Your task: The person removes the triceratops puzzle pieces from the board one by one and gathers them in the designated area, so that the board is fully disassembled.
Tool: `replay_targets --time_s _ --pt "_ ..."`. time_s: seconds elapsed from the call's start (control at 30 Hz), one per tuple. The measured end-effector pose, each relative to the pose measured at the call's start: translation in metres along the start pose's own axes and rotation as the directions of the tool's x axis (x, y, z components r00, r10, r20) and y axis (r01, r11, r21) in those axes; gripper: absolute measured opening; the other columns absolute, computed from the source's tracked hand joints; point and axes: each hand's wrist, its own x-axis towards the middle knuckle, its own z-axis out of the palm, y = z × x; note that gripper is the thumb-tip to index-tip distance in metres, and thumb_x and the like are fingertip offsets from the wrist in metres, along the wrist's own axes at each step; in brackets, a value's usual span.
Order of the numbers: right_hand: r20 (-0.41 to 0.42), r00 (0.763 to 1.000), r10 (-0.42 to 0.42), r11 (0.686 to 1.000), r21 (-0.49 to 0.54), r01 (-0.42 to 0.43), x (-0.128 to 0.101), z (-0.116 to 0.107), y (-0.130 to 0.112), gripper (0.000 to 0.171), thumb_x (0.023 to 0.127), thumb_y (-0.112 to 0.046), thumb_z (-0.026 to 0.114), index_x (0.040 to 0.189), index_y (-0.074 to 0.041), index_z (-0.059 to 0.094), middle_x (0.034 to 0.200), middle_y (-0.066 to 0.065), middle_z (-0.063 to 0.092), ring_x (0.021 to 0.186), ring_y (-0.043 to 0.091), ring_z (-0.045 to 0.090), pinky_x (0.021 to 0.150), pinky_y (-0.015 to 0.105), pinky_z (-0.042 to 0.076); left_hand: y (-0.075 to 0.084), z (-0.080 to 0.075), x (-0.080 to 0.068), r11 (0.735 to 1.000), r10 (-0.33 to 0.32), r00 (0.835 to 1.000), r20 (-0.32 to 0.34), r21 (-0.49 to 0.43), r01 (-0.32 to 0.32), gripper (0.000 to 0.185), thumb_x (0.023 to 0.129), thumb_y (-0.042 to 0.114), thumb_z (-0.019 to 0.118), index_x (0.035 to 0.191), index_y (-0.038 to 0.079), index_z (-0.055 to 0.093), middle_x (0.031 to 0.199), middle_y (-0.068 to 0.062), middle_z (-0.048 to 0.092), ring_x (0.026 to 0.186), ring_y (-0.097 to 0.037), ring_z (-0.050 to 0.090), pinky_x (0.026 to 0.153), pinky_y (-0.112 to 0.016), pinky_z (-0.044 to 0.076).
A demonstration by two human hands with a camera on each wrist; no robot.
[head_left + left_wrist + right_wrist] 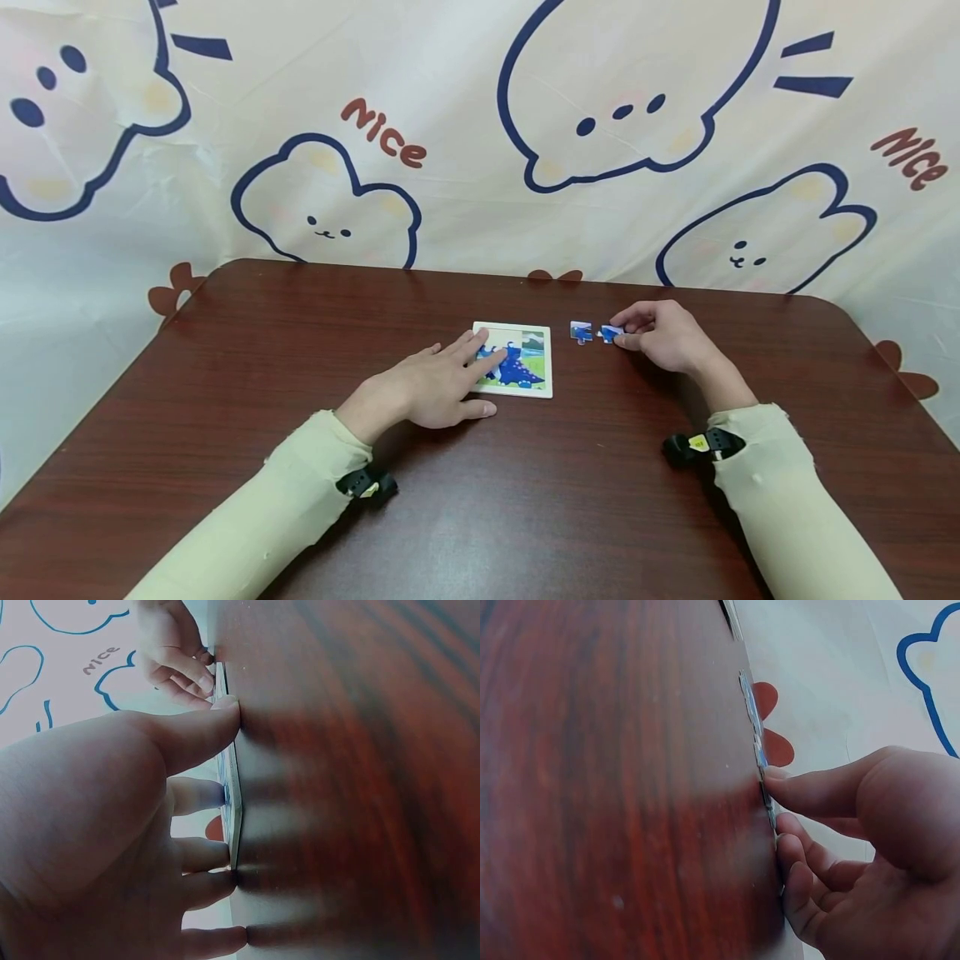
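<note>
A cloth backdrop (480, 125) printed with cartoon bears and the word "Nice" hangs behind a dark brown wooden table (480, 500), which fills most of the view. Two arms in pale yellow sleeves (247, 533) reach in over it, each with a small black strap at the wrist.

Near the middle of the table lies a square puzzle tray (514, 359) with a white rim and a blue dinosaur picture partly filled in. The left hand (431, 387) lies flat on the table with its fingers straight and spread, the fingertips resting on the tray's left part; it grips nothing.

Just right of the tray sits a loose puzzle piece (581, 332), lying flat and untouched. Close beside it, a second puzzle piece (609, 334) is pinched at its edge between the thumb and curled fingers of the right hand (660, 335), low against the tabletop.

I'd judge these pieces light, thin and stiff, like card or thin board, so they sit flush on the smooth wood. They would be hard to lift from above; a nail under the edge, or sliding, seems the best hold.
</note>
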Motion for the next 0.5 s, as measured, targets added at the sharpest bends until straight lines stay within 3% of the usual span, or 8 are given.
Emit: replay_targets --time_s 0.5 --pt "-0.059 0.998 -0.009 1.0 0.001 0.009 -0.002 -0.0001 -0.0056 0.035 0.103 -0.027 0.071 0.132 -0.007 0.07 0.114 0.016 0.066 0.102 0.029 0.056 0.081 0.034 0.048 0.0012 0.0002 0.0006 1.0 -0.001 1.0 0.002 0.001 0.001 0.08 0.106 0.054 0.057 0.172 0.028 0.019 0.182 -0.008 0.004 0.169 -0.029 0.003 0.133 -0.062 0.019"
